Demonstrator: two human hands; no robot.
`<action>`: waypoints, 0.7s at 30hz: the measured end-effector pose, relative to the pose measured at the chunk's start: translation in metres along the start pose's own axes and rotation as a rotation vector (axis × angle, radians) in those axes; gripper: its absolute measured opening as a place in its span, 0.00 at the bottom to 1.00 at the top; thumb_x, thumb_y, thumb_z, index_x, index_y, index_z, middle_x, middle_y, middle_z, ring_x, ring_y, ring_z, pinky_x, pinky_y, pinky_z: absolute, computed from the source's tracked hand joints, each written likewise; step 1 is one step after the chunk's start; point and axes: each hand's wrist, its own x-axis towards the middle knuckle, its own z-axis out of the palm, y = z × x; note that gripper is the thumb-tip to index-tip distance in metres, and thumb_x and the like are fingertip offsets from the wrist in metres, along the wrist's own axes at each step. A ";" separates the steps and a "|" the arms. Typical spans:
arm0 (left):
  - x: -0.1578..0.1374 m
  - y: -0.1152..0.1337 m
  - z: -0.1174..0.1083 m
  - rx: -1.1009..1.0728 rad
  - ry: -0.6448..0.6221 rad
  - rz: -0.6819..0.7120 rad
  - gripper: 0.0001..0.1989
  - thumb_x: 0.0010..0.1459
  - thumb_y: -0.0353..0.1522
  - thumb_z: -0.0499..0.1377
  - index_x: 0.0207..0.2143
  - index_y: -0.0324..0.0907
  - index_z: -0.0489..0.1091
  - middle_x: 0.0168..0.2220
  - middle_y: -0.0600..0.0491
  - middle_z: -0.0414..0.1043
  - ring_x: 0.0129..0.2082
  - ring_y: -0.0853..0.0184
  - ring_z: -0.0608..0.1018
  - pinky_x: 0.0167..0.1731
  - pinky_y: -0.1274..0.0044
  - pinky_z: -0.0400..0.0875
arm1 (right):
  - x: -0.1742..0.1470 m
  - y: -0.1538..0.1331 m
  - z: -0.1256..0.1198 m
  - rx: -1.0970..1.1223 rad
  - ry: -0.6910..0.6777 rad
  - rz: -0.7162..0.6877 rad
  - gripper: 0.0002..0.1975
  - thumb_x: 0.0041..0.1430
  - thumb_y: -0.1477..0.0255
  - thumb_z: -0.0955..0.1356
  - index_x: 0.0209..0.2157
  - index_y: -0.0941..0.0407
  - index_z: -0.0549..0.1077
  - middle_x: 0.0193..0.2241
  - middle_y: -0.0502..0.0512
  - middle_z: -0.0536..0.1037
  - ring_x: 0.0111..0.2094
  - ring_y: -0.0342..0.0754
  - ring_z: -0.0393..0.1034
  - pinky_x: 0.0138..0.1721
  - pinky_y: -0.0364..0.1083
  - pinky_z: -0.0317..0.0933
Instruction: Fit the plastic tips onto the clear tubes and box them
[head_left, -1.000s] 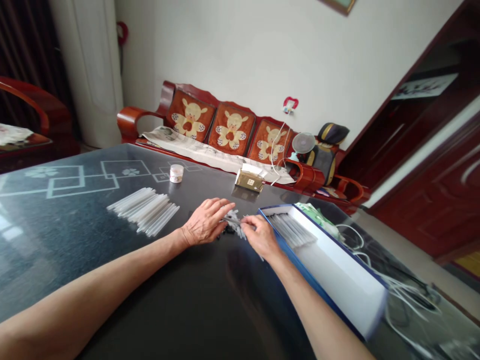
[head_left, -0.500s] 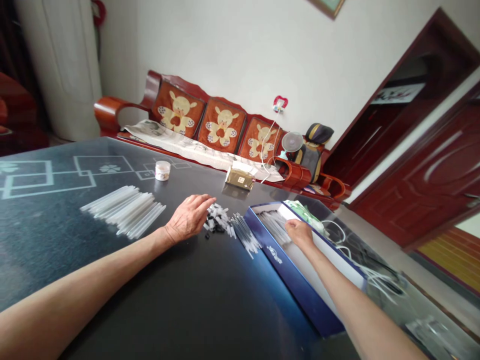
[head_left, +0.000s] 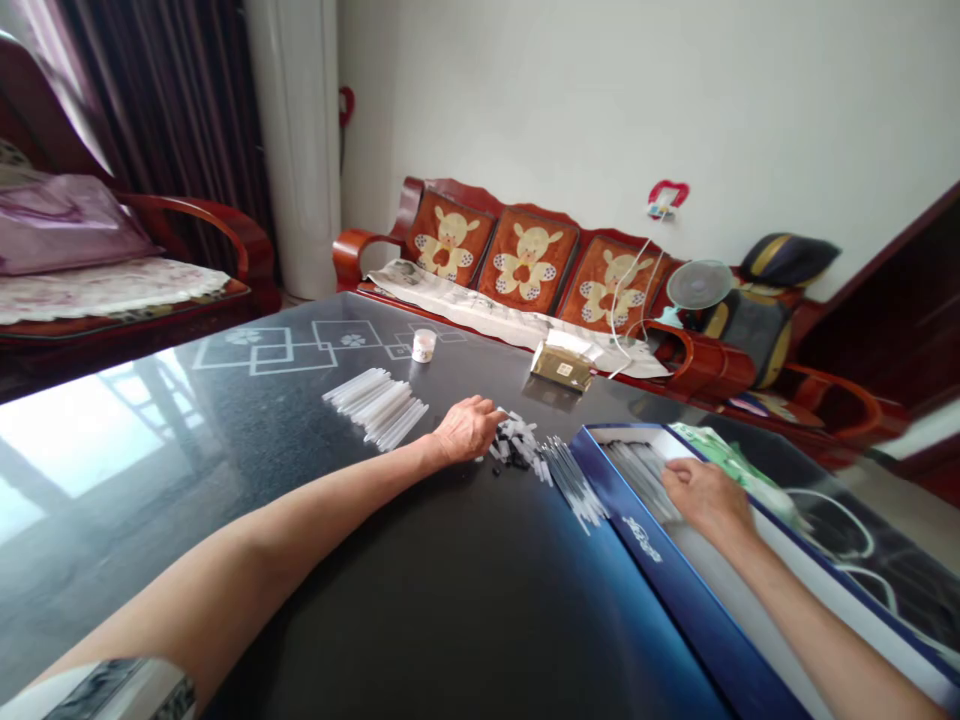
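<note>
My left hand (head_left: 469,428) is at the left edge of a small pile of white and black caps (head_left: 517,440), fingers bent and drawn together; its fingertips are partly hidden. Over the long blue box (head_left: 675,590) my right hand (head_left: 709,495) is closed, thumb and fingers pinched beside thin clear rods (head_left: 637,470) lying inside. Whatever is in that pinch is too small to make out. Between the caps and the box lies a row of thin dark-tipped rods (head_left: 574,485). Left of my left hand is a bundle of whitish translucent tubes (head_left: 375,408).
A small white jar (head_left: 424,346) and a gold tissue box (head_left: 562,365) stand toward the far side of the dark table (head_left: 420,600). Beyond the blue box are a green-white plastic bag (head_left: 727,455) and white cables (head_left: 847,520). A wooden sofa (head_left: 465,190) stands behind.
The view has swung left and levelled, so everything sits further right in the picture. My left fingers are more bent at the caps. My right hand stays pinched over the box.
</note>
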 end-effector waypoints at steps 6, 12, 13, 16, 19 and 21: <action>0.006 -0.033 -0.025 0.023 -0.207 -0.327 0.15 0.57 0.30 0.51 0.42 0.40 0.74 0.37 0.44 0.72 0.40 0.60 0.74 0.41 0.70 0.69 | -0.060 -0.105 -0.021 0.402 0.126 -0.237 0.13 0.56 0.67 0.61 0.36 0.54 0.75 0.33 0.57 0.77 0.34 0.50 0.71 0.39 0.47 0.63; -0.023 -0.080 -0.062 0.156 -0.196 -0.587 0.17 0.59 0.33 0.50 0.47 0.41 0.72 0.46 0.44 0.71 0.47 0.57 0.72 0.48 0.68 0.66 | -0.125 -0.167 0.024 0.618 0.028 -0.322 0.11 0.58 0.72 0.61 0.39 0.55 0.73 0.36 0.59 0.75 0.38 0.52 0.71 0.42 0.49 0.65; -0.029 -0.088 -0.066 0.180 -0.188 -0.635 0.18 0.59 0.34 0.50 0.49 0.42 0.71 0.48 0.44 0.70 0.49 0.56 0.71 0.49 0.67 0.65 | -0.129 -0.169 0.031 0.608 0.030 -0.324 0.11 0.58 0.72 0.61 0.39 0.56 0.73 0.36 0.60 0.75 0.39 0.53 0.71 0.43 0.50 0.65; -0.043 -0.111 -0.074 0.220 -0.179 -0.757 0.23 0.60 0.41 0.50 0.55 0.43 0.65 0.53 0.44 0.67 0.53 0.53 0.68 0.51 0.64 0.63 | -0.133 -0.168 0.041 0.543 0.020 -0.351 0.10 0.59 0.72 0.61 0.38 0.57 0.72 0.36 0.61 0.75 0.39 0.54 0.70 0.43 0.51 0.64; -0.050 -0.128 -0.072 0.130 -0.257 -1.016 0.33 0.56 0.53 0.50 0.57 0.43 0.61 0.57 0.41 0.63 0.56 0.49 0.65 0.51 0.62 0.61 | -0.131 -0.169 0.039 0.483 -0.006 -0.389 0.09 0.60 0.73 0.61 0.37 0.57 0.72 0.35 0.60 0.74 0.37 0.53 0.69 0.42 0.50 0.63; -0.053 -0.134 -0.068 0.053 -0.341 -1.100 0.39 0.54 0.57 0.50 0.58 0.39 0.59 0.59 0.36 0.60 0.57 0.47 0.64 0.51 0.61 0.59 | -0.131 -0.170 0.036 0.467 -0.013 -0.391 0.08 0.60 0.73 0.61 0.36 0.56 0.71 0.35 0.60 0.74 0.37 0.53 0.69 0.42 0.49 0.62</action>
